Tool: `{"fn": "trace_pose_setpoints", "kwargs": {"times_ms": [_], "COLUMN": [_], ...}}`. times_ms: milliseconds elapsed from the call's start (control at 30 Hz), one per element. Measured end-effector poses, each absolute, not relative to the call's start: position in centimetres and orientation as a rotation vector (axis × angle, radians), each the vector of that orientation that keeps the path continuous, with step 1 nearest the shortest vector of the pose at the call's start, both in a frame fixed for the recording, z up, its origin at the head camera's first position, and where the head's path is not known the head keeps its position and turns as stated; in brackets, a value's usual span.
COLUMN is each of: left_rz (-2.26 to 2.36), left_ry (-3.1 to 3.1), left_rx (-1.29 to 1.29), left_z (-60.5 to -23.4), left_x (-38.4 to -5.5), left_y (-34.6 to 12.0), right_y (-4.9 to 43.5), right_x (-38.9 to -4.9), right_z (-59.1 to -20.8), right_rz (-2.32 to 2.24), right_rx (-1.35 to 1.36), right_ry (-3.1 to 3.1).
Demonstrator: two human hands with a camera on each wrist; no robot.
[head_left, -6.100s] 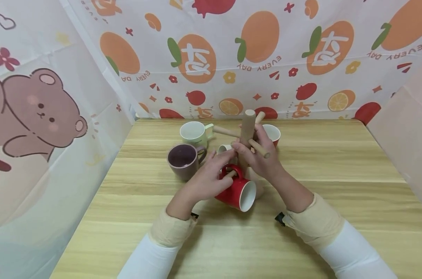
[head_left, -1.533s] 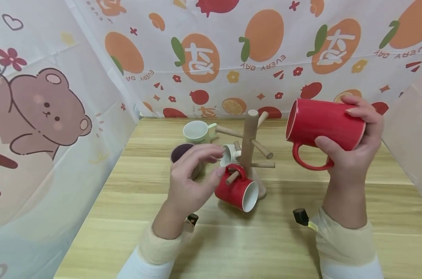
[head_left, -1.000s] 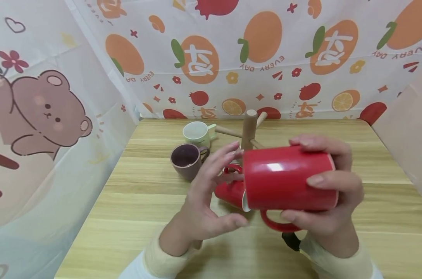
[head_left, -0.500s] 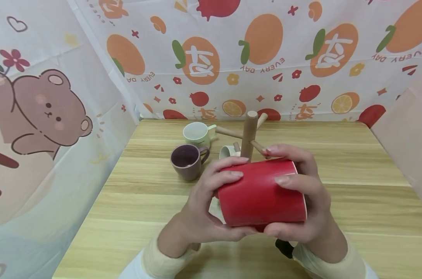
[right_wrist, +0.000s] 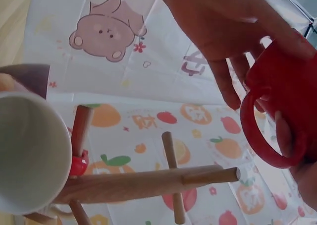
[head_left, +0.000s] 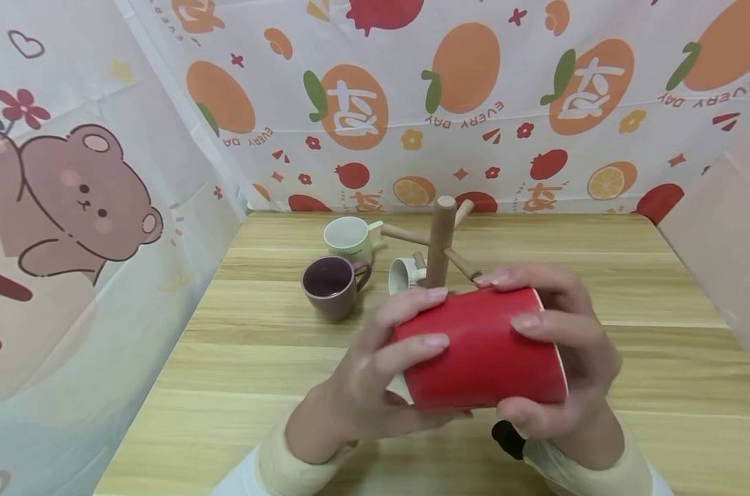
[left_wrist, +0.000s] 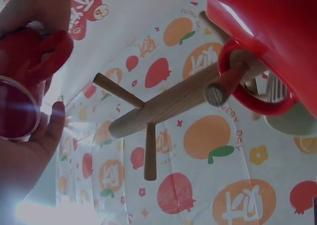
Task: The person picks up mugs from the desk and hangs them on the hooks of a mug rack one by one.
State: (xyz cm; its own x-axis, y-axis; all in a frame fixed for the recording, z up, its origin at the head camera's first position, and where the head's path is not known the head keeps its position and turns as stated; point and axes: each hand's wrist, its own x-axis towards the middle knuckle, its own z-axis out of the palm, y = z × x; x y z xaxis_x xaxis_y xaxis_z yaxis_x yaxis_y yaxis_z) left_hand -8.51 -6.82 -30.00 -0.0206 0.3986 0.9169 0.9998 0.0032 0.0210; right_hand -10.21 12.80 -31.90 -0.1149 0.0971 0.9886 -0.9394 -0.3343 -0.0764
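Note:
Both hands hold a red mug (head_left: 483,348) on its side, in front of a wooden mug tree (head_left: 439,241). My left hand (head_left: 371,375) grips its left end and my right hand (head_left: 576,358) its right end, fingers curled over the wall. In the right wrist view the mug's handle (right_wrist: 262,136) points toward the tree. A second red mug (left_wrist: 282,36) hangs by its handle on a lower peg in the left wrist view; the held mug hides it from the head view. A white cup (head_left: 402,275) lies tilted at the tree, partly hidden.
A purple mug (head_left: 331,293) stands left of the tree, with a pale green mug (head_left: 346,235) behind it. Bare upper pegs (head_left: 405,235) stick out from the tree. The wooden table (head_left: 647,310) ends at a printed cloth backdrop (head_left: 405,89).
The right hand, at the tree 6.1 s ago, later held the red mug at the right. It brought the mug left and down. The left hand then took hold of the mug's other end.

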Motion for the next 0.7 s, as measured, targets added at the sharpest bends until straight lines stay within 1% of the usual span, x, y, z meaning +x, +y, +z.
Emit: {"fn": "trace_pose_setpoints", "kwargs": {"times_ms": [133, 200, 433, 567, 700], "left_rz": [-1.303, -1.383, -1.625, -1.632, -1.447], "left_ry": [-1.634, -1.674, -1.748, -1.704, -1.607], "left_rx": [-1.541, -1.533, -1.569, -1.576, -1.603], "left_z": [-29.8, -29.7, -30.1, -30.2, -30.0], "left_x": [-7.9, -7.8, -7.5, -7.6, -7.9], "left_y": [-7.4, -7.7, -8.0, -7.9, -7.6], "right_y": [13.6, 13.8, 12.8, 12.5, 12.6], "right_x": [-11.0, -11.2, -11.1, -11.3, -11.2], "right_z": [-33.5, -33.8, -32.8, -33.2, -33.4], "right_rz": [1.360, 1.292, 1.193, 1.209, 1.255], "right_rx": [1.245, 1.240, 1.304, 1.309, 1.288], "right_ry": [-0.872, -0.845, -0.856, -0.824, -0.851]}}
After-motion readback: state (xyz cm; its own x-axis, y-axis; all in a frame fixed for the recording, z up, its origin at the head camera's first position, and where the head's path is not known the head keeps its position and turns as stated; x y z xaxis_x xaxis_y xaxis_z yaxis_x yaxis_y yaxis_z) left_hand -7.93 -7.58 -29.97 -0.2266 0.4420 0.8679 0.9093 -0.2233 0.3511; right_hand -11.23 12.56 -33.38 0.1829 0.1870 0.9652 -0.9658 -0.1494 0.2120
